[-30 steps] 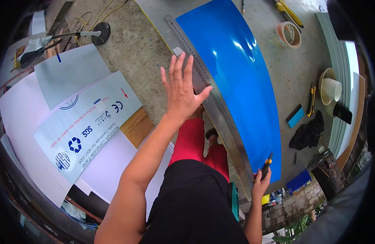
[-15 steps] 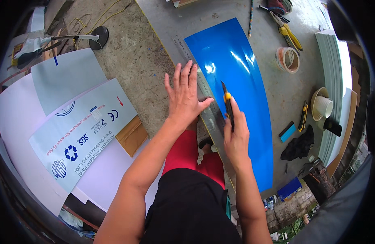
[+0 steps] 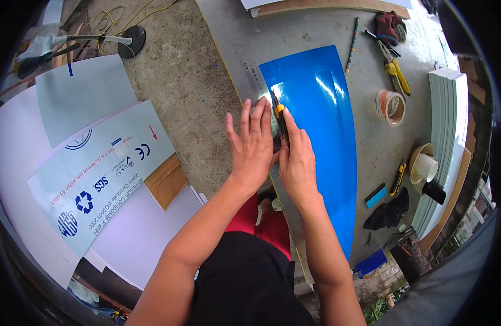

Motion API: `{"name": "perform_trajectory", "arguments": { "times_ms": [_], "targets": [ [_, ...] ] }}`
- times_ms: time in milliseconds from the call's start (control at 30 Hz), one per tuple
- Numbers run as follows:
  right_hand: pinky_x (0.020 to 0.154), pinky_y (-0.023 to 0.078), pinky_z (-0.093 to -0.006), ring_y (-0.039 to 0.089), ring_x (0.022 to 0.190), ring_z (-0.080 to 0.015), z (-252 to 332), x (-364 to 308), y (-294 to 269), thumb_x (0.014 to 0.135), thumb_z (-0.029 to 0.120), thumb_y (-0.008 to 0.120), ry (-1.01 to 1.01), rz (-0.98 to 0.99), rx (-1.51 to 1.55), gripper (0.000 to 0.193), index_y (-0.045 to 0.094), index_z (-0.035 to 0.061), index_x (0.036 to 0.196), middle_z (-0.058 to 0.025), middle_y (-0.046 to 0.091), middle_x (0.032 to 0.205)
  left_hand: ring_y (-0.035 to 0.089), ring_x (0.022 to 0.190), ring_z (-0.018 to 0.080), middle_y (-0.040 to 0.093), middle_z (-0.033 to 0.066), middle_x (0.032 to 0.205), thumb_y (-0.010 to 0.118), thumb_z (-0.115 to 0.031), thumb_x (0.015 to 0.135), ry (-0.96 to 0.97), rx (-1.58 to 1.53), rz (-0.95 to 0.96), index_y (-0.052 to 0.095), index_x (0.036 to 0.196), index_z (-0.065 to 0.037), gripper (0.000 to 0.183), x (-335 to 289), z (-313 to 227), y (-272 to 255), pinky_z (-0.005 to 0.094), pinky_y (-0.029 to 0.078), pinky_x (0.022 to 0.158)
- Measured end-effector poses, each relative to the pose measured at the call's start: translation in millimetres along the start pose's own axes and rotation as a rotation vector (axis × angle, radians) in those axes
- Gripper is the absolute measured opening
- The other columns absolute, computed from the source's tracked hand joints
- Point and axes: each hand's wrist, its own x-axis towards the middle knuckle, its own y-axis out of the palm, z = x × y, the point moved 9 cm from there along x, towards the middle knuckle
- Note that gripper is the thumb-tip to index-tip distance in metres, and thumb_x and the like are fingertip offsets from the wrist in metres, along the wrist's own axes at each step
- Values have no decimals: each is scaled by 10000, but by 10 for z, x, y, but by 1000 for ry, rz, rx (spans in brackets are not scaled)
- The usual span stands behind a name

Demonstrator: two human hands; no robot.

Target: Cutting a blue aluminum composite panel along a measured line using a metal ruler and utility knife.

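A long glossy blue sheet lies on the grey metal table. Along its left edge runs a steel ruler, partly covered by my hands. My left hand presses flat on the ruler with its fingers stretched out and a little apart. In my right hand is a yellow-and-black utility knife. Its blade points away from me, at the left edge of the blue sheet beside the ruler. The two hands are close together, and the right one covers the knife's rear end.
To the right lie yellow-handled pliers, a tape roll, a second utility knife, a blue squeegee, a black cloth and a cup. Stacked white panels stand beyond. Printed panels lie at the left.
My right hand has moved left and away from me, bringing the knife from over the blue sheet to the ruler's edge. My left hand stays on the ruler. The whole view has shifted slightly.
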Motion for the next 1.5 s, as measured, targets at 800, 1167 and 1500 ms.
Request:
{"name": "perform_trajectory", "arguments": {
  "times_ms": [800,1167,1500],
  "targets": [
    [904,529,-469,626,988,-369,21,124,29,983,-90,556,-13,41,-48,690,444,118,1631,-202,626,1123,235,1607,295,323,72,1659,767,-274,908,-15,43,-12,419,1598,-25,812,16,21,18,702,185,1268],
    [861,531,-459,620,939,-346,23,102,40,970,-108,555,-30,22,-33,706,449,118,1630,-183,617,1080,230,1609,291,314,68,1660,751,-226,916,-9,76,-13,423,1598,-27,783,2,24,39,713,190,1264],
    [877,539,-452,638,967,-351,31,108,42,964,-117,562,-32,18,-67,713,448,115,1629,-188,623,1109,217,1611,289,302,69,1662,755,-240,921,-11,65,15,410,1605,-30,795,11,30,47,726,190,1260]
  ]
}}
